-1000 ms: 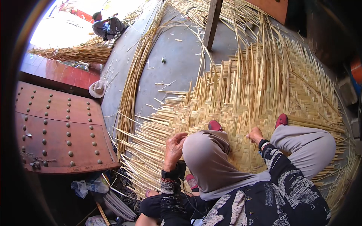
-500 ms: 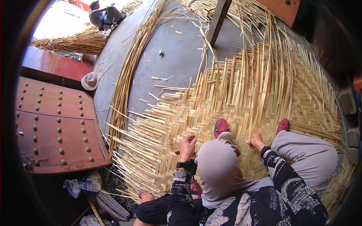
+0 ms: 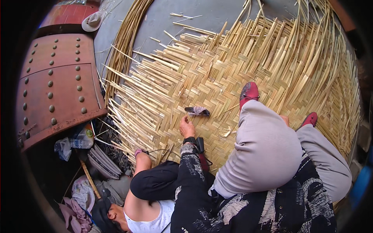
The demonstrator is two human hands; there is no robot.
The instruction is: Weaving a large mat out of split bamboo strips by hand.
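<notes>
My left hand (image 3: 187,127) rests low over the woven reed mat (image 3: 217,77), its fingers loosely bent and apart with nothing in them. Just beyond the fingertips lies a short dark knife-like tool (image 3: 198,111) with pale cloth wound round it; I cannot tell whether the fingers touch it. Only a small patch of my right hand (image 3: 285,119) shows past my raised knee, over the mat, and its fingers are hidden. Loose reed ends stick out along the mat's left and far edges. My red shoes (image 3: 249,92) stand on the mat.
A co-worker (image 3: 149,217) in a white sleeveless top and dark cap bends close at my lower left. Long reeds (image 3: 124,50) lie in a bundle beyond the mat's left edge. A studded red door panel (image 3: 62,85) and a pale hat (image 3: 92,21) are further left.
The view has swung down and left, bringing the co-worker into sight. My left hand has come beside the dark tool, which was mostly hidden before. My right hand has gone mostly behind my knee.
</notes>
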